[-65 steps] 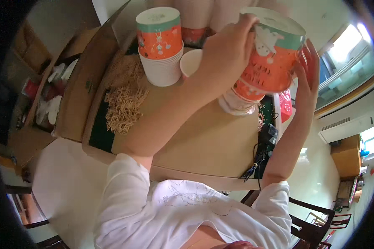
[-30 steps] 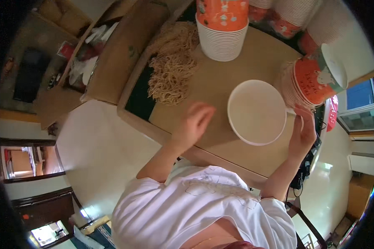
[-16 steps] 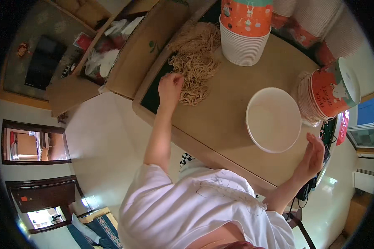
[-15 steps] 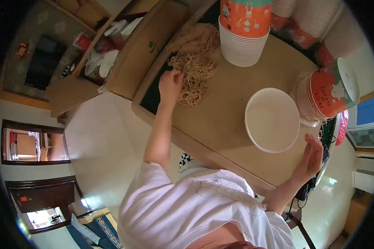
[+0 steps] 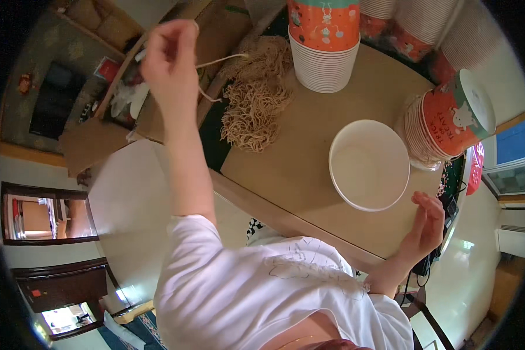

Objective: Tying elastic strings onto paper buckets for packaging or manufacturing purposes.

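My left hand [image 5: 170,64] is raised at the left, fingers closed on a thin beige string [image 5: 220,60]. Two loose ends of the string trail to the right from the hand, near a tangled pile of beige strings [image 5: 256,105] lying on the cardboard surface. Right of centre stands a white paper bucket [image 5: 370,166], its mouth facing up and only bare inner wall and bottom visible. Beside its lower right rim is my right hand [image 5: 429,221], fingers loosely bent, holding nothing and apart from the bucket.
A tall stack of orange and white paper buckets [image 5: 324,61] rises behind. Another stack [image 5: 449,119] lies tilted at the right, partly in clear plastic, with more stacks [image 5: 426,23] at the back right. Past my left hand sits an open cardboard box [image 5: 216,32].
My left hand has lifted up and left from the pile of strings, drawing one string out with it. My right hand stays beside the bucket. The whole view has shifted slightly.
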A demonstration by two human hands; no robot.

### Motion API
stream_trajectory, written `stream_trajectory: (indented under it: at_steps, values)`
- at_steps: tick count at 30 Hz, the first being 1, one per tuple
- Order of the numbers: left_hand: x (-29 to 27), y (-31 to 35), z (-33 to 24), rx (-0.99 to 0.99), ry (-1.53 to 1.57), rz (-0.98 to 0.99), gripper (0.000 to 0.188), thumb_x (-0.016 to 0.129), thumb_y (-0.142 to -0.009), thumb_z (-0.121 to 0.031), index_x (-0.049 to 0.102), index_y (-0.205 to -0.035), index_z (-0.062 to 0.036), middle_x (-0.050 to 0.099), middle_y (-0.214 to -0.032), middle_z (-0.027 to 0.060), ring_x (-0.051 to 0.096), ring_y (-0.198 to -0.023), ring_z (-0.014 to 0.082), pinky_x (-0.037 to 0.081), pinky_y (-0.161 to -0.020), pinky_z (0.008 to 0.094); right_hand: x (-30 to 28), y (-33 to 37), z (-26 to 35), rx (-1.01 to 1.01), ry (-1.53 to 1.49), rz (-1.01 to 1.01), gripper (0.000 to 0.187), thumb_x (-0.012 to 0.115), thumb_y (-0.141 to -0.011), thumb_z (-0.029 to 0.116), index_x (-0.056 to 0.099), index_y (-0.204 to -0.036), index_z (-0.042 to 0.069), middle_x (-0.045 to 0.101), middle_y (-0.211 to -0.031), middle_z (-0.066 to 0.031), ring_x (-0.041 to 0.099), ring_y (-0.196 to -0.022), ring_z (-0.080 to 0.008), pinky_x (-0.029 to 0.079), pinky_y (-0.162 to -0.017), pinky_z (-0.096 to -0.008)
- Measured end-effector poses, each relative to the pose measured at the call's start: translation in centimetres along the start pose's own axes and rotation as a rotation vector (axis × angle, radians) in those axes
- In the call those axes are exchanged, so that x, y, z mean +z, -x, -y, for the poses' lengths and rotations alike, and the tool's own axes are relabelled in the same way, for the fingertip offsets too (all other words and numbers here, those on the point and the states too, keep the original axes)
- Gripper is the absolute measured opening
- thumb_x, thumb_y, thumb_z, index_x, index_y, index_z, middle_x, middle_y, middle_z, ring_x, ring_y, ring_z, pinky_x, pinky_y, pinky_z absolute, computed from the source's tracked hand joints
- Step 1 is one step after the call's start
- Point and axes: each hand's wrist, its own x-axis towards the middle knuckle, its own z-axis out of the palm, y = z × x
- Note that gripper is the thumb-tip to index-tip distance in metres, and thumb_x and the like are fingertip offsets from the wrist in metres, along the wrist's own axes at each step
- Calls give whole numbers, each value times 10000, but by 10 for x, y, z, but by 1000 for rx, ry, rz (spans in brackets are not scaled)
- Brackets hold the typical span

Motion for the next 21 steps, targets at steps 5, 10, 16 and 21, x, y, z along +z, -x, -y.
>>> stream_trajectory:
  at_steps: [5,10,16,21]
  values:
    - [-8,3,-67,5,301,231,26,601,-888,-46,618,-907,-44,614,-790,3,492,-628,31,391,-547,172,18,6,24,2,-130,112,123,513,-913,37,597,-914,-52,630,-907,-171,611,-882,-237,485,-789,-322]
    - [20,107,-101,191,62,874,137,733,-740,-39,627,-814,-84,559,-817,48,551,-745,221,471,-610,342,42,21,40,186,-138,387,162,686,-789,5,620,-936,-18,639,-913,-118,617,-825,-207,496,-734,-303]
    - [27,165,-96,-56,302,922,168,766,-692,-14,638,-787,-67,569,-809,45,543,-768,220,460,-635,327,39,19,25,52,-109,716,174,742,-750,17,620,-875,11,615,-867,-104,587,-749,-263,465,-632,-346]
    - [12,172,-79,-87,266,1075,154,773,-681,-21,650,-761,-64,591,-813,38,548,-789,213,462,-656,320,-4,12,18,156,-437,636,111,723,-767,28,620,-750,-10,618,-738,-104,592,-681,-242,453,-601,-344]
